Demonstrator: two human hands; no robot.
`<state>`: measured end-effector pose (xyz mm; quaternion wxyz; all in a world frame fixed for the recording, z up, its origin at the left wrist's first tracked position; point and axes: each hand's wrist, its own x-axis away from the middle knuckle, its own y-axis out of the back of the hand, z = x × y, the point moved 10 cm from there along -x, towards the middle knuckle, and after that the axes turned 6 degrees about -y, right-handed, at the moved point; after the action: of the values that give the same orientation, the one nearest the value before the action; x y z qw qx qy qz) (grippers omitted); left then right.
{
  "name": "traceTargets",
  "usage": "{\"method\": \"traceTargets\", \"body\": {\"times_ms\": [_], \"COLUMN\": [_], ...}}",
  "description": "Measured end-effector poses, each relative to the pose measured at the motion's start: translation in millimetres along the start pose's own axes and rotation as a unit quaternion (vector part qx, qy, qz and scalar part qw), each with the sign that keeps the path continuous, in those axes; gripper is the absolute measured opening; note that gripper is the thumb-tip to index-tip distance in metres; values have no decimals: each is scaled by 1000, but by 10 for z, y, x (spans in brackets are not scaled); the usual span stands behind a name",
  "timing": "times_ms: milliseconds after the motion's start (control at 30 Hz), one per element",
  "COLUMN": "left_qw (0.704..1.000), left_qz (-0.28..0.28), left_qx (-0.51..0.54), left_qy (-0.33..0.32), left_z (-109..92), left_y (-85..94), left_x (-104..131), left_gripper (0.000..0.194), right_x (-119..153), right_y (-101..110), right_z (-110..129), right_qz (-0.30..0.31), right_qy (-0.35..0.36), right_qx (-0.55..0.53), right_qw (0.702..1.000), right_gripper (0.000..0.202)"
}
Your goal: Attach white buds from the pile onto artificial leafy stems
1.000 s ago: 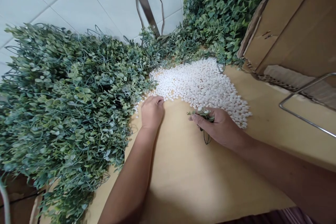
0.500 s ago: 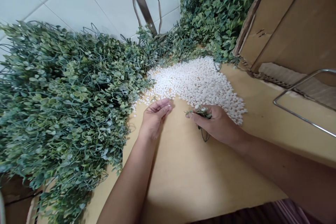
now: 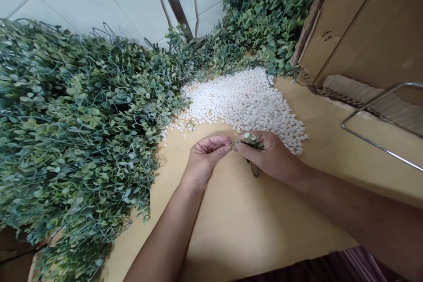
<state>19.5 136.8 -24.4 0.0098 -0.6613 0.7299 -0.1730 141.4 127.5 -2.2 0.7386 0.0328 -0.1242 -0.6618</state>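
Clasping a leafy sprig [image 3: 254, 142], right hand [image 3: 272, 154] meets left hand [image 3: 206, 158], pinching its nine-o'clock tip; white pieces [image 3: 244, 101] at twelve

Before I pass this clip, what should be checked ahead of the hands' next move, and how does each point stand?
1. Right hand has hold of the leafy sprig: ok.
2. Left hand brought up to the sprig's tip: ok, its fingers meet there.
3. White piece between the left fingers: cannot tell, too small and partly covered.
4. White pieces close by: ok, they lie spread just beyond both hands.
5. White pieces all in one patch: not ok, a few lie scattered by the large leafy pile.
6. Metal wire frame apart from the right hand: ok, it stands off to the right.
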Motion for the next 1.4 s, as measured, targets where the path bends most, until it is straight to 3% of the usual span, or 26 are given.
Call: {"method": "traceTargets", "body": {"times_ms": [367,633,900,1400], "left_qw": [993,979,931,867], "left_qz": [-30,-33,-10,21], "left_qx": [-91,-152,-295,-393], "left_qy": [-72,-133,-215,-305], "left_z": [-146,-261,-420,-558], "left_y": [63,83,-11,-168], "left_x": [57,69,134,220], "left_gripper": [18,12,15,19], "right_x": [14,73,66,78], "right_y": [-8,24,4,-2], "right_z": [35,168,174,176], "right_qz": [-10,-57,-54,-59], "right_qy": [31,129,135,133], "right_qx": [38,106,110,126], "right_qw": [999,984,983,981], "right_gripper": [18,18,19,18]}}
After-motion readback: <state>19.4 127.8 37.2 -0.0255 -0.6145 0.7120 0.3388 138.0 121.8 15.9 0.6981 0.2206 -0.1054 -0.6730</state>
